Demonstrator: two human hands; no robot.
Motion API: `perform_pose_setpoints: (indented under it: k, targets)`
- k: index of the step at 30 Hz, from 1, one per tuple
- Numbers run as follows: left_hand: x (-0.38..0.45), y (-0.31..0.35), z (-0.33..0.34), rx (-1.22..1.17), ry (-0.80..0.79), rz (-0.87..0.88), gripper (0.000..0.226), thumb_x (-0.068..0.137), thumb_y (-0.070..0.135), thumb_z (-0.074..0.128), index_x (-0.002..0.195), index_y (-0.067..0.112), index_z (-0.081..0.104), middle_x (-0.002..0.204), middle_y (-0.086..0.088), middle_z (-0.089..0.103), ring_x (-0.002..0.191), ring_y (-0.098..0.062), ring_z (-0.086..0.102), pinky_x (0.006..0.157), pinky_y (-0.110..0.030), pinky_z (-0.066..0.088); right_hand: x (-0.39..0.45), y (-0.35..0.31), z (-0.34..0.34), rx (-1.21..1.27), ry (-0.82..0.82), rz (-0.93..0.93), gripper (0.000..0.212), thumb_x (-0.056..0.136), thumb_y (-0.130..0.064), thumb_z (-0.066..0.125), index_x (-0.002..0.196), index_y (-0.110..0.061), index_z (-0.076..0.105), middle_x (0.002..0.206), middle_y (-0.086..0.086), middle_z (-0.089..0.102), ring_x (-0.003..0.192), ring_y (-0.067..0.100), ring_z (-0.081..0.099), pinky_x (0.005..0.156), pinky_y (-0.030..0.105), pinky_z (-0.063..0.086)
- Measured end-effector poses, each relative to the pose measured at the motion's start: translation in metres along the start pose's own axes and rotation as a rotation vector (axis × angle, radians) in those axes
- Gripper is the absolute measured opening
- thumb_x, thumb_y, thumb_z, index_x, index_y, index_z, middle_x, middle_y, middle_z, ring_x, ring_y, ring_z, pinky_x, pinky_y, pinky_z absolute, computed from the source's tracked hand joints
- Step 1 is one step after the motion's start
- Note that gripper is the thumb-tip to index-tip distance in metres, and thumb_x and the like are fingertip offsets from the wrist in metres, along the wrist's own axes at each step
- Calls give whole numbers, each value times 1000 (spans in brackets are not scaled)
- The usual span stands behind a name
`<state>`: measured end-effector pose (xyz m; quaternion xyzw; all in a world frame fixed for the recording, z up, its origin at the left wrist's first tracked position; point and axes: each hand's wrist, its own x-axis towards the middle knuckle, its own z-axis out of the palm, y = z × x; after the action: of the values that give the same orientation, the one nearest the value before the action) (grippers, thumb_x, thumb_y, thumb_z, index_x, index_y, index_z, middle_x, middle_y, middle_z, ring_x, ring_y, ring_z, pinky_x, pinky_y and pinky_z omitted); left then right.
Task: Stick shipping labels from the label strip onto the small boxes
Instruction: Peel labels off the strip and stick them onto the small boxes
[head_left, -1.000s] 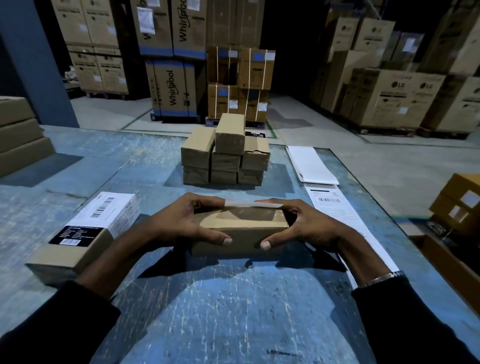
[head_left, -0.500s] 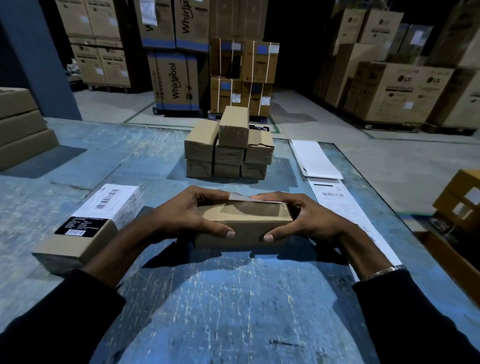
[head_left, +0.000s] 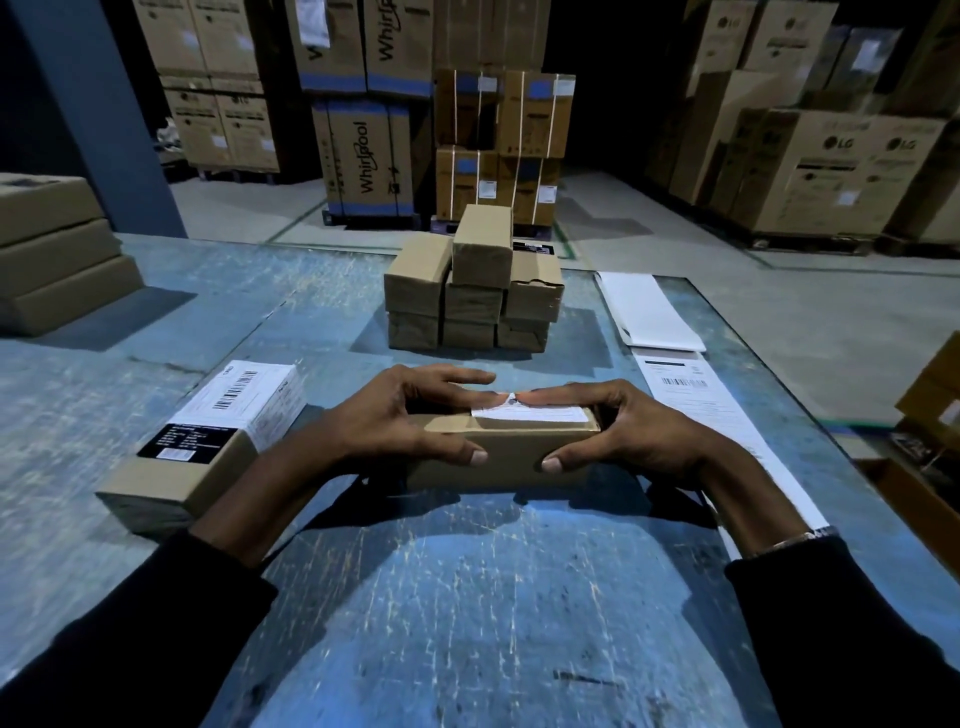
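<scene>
- Where our worn blue table (head_left: 156, 332) ends, tall appliance cartons (head_left: 363, 156) line a dim warehouse floor.
- We see the small box (head_left: 511, 454), plain brown card, lying at the table's middle with a white label (head_left: 535, 414) along its top.
- Our left hand (head_left: 384, 421) and right hand (head_left: 639, 431) clasp its ends, thumbs on the near face, forefingers pressing the label.
- Our label strip (head_left: 727, 431) lies just right.

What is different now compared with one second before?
The white shipping label now lies flatter on the small brown cardboard box; the left hand and right hand have brought their fingers together over it. Both thumbs stay on the box's front.
</scene>
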<state>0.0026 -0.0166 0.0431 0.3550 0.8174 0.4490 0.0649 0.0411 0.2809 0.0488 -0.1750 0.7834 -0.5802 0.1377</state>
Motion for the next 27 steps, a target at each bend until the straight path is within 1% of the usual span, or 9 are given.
perform_pose_setpoints:
  k: [4, 7, 11, 14, 16, 18, 20, 22, 27]
  targets:
    - [-1, -1, 3, 57, 15, 75, 51, 81, 29, 91, 129, 33, 75, 155, 21, 52, 142, 1, 47, 111, -26, 47, 0, -1, -1, -3, -14, 6, 62, 76, 10, 87, 126, -25, 79, 127, -7, 77, 117, 14, 72, 95, 27, 60]
    - [-1, 0, 9, 118, 39, 180, 45, 82, 26, 89, 126, 30, 77, 152, 18, 57, 142, -2, 47, 113, -25, 42, 0, 1, -3, -11, -32, 9, 60, 75, 7, 88, 126, -21, 80, 127, -7, 76, 120, 15, 71, 102, 30, 58]
    - [-2, 1, 9, 2, 53, 141, 40, 79, 9, 90, 117, 17, 81, 141, 16, 67, 134, -2, 54, 103, -16, 47, 2, 5, -2, -32, -53, -23, 47, 74, 9, 89, 115, -14, 84, 130, 2, 72, 124, 18, 67, 102, 29, 56]
    - [-3, 3, 9, -70, 52, 112, 37, 77, 6, 90, 112, 17, 83, 138, 16, 69, 134, -1, 54, 101, -18, 50, 2, 4, -5, 7, -102, -63, 42, 74, 11, 87, 112, -6, 84, 142, 2, 67, 135, 22, 61, 106, 33, 54]
    - [-3, 3, 8, -75, 45, 110, 37, 76, 9, 91, 110, 21, 84, 138, 16, 68, 135, -2, 53, 106, -26, 50, 0, -1, -11, 83, -69, -107, 55, 76, 5, 88, 124, -21, 81, 153, -7, 60, 142, 17, 55, 111, 41, 53]
    - [-2, 3, 8, -79, 43, 121, 36, 75, 12, 91, 108, 23, 84, 139, 15, 68, 137, -4, 53, 109, -31, 50, -3, -4, -14, 117, -17, -115, 73, 78, -5, 86, 139, -42, 70, 157, -16, 55, 143, 13, 53, 109, 41, 53]
    - [-2, 3, 9, -103, 41, 134, 35, 73, 13, 91, 107, 22, 84, 138, 13, 69, 136, -6, 54, 107, -32, 53, -2, -6, -10, -28, -30, -67, 86, 77, -19, 91, 147, -55, 56, 157, -20, 53, 143, 7, 51, 111, 37, 50]
    - [-1, 5, 10, -133, 45, 147, 34, 72, 11, 91, 104, 19, 84, 135, 11, 71, 134, -7, 57, 103, -30, 55, 2, -5, -1, -163, -56, -11, 93, 73, -25, 97, 149, -55, 54, 154, -20, 56, 137, 3, 56, 112, 32, 50]
    - [-1, 2, 11, -100, 139, 162, 20, 75, 0, 90, 90, 11, 86, 126, 6, 74, 128, -12, 63, 98, -28, 56, 3, -2, 10, -140, 28, -55, 74, 79, -11, 92, 144, -36, 67, 144, -18, 67, 129, 1, 63, 102, 20, 53]
